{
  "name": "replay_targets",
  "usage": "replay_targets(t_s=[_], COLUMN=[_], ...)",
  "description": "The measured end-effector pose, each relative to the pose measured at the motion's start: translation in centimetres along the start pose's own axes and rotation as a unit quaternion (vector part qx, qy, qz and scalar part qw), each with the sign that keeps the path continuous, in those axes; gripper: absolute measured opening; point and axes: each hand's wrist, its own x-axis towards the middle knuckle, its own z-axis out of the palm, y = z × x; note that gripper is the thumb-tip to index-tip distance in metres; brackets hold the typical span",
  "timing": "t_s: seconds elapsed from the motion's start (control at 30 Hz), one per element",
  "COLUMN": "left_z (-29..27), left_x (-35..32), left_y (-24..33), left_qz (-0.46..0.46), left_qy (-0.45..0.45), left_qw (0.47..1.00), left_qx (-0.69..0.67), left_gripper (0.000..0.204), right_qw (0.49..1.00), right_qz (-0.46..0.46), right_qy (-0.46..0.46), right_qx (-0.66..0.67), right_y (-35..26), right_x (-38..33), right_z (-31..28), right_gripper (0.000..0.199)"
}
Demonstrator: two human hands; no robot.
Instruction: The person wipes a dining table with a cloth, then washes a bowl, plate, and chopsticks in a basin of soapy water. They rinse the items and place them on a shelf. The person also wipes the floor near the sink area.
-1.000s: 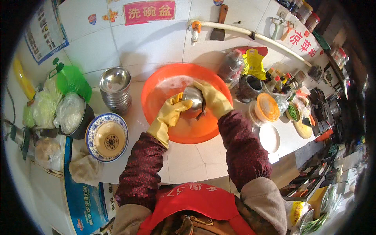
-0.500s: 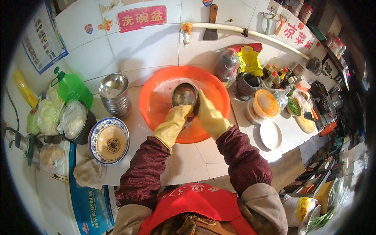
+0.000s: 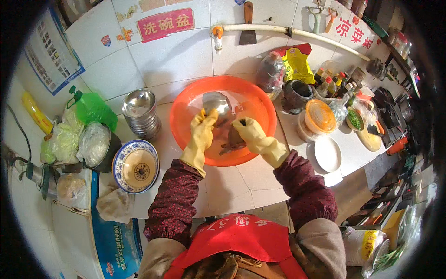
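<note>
A shiny stainless-steel bowl (image 3: 217, 103) is tilted over the wide orange plastic basin (image 3: 178, 122) in front of me. My left hand (image 3: 200, 135), in a yellow rubber glove, pinches the bowl by its near rim. My right hand (image 3: 253, 134), gloved the same way, is closed on a dark brown cloth (image 3: 235, 138) that hangs down into the basin. Bowl and cloth are apart. Liquid covers the basin's bottom.
Left of the basin stand stacked steel bowls (image 3: 140, 111), a blue-patterned bowl (image 3: 125, 166), a crumpled rag (image 3: 115, 205) and a green jug (image 3: 94, 109). On the right are an orange-lidded tub (image 3: 320, 117), white plate (image 3: 327, 153), stone mortar (image 3: 296, 96) and several bottles (image 3: 335, 86).
My hands have moved apart. The bowl has tipped, its rim now pinched in my left hand, while my right hand has come away to the right with the dark cloth showing.
</note>
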Motion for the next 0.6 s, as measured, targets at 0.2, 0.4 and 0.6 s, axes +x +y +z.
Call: replay_targets(t_s=[0.2, 0.4, 0.6], left_z=[0.4, 1.6, 0.6], left_x=[-1.2, -2.9, -3.2], left_y=[3.6, 6.7, 8.2], left_qz=[-0.022, 0.050, 0.110], left_qy=[-0.007, -0.036, -0.129], left_qw=[0.989, 0.990, 0.878], left_qx=[-0.146, 0.127, 0.448], left_gripper=[0.033, 0.030, 0.032], right_qw=[0.960, 0.937, 0.917], right_qz=[-0.171, -0.245, -0.328], right_qy=[0.043, 0.059, -0.044], right_qx=[-0.218, -0.244, -0.224], right_y=[1.4, 2.8, 0.4], right_x=[-1.6, -1.8, -0.9], right_z=[-1.9, -1.4, -2.8], right_gripper=[0.036, 0.035, 0.043])
